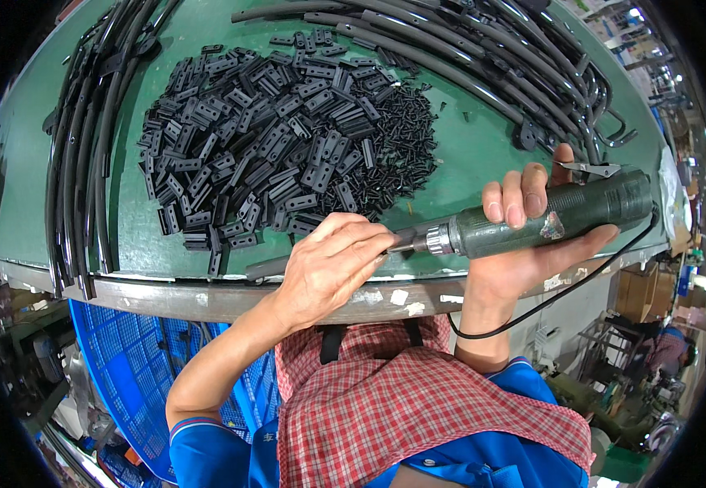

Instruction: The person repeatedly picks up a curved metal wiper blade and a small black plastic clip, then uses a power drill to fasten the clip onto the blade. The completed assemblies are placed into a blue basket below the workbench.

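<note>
My right hand wraps round a dark green electric screwdriver with a metal lever on top and a black cord. The tool lies nearly level, its silver-collared tip pointing left at my left hand. The fingers of that hand are closed round a dark grey tube just above the table's near edge. One end of the tube shows left of the hand. The bit reaches my left fingertips; whether it sits in a screw is hidden. Just beyond lies a heap of small black two-holed blocks.
Black screws are piled at the heap's right side. Bent dark tubes lie along the left of the green table, and more curved tubes at the far right. A blue plastic basket stands below the near edge.
</note>
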`<action>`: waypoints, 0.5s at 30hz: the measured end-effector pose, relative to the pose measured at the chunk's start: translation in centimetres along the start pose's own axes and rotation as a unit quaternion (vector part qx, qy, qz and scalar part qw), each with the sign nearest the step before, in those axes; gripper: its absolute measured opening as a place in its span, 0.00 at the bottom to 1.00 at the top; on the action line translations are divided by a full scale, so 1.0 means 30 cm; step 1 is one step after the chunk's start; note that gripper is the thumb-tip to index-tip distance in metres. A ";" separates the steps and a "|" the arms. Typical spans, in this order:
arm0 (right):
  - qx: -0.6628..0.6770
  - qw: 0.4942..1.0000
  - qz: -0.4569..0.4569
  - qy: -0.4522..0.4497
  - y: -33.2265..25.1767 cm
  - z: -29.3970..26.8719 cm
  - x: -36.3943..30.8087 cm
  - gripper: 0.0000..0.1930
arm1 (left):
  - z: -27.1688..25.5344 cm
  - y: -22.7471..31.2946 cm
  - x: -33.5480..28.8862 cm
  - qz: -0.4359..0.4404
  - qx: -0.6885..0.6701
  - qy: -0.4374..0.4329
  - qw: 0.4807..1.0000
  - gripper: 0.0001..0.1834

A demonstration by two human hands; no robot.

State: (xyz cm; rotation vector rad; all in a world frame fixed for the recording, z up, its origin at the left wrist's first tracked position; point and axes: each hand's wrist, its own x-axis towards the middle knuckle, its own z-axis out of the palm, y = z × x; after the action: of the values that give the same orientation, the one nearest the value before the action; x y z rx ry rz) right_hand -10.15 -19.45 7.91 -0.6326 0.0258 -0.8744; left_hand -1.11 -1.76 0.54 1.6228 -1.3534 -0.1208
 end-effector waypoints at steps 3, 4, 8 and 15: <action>-0.008 1.000 -0.010 -0.026 -0.009 0.007 -0.010 0.49 | 0.004 -0.002 -0.009 -0.015 -0.014 0.009 1.000 0.14; -0.011 0.999 -0.011 -0.038 -0.006 0.009 -0.014 0.49 | 0.003 0.000 -0.008 -0.018 -0.020 0.009 1.000 0.13; -0.017 0.998 -0.015 -0.059 -0.002 0.005 -0.023 0.48 | -0.002 -0.001 -0.011 -0.026 -0.044 0.012 0.999 0.11; 0.028 0.999 -0.009 0.024 -0.005 0.024 -0.021 0.44 | -0.017 -0.014 -0.013 -0.021 -0.117 0.015 0.993 0.09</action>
State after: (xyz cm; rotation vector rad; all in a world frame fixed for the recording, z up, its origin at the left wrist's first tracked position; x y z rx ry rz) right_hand -10.47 -18.70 8.44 -0.5609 0.0389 -0.9044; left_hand -0.65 -1.19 0.32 1.4495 -1.2343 -0.2693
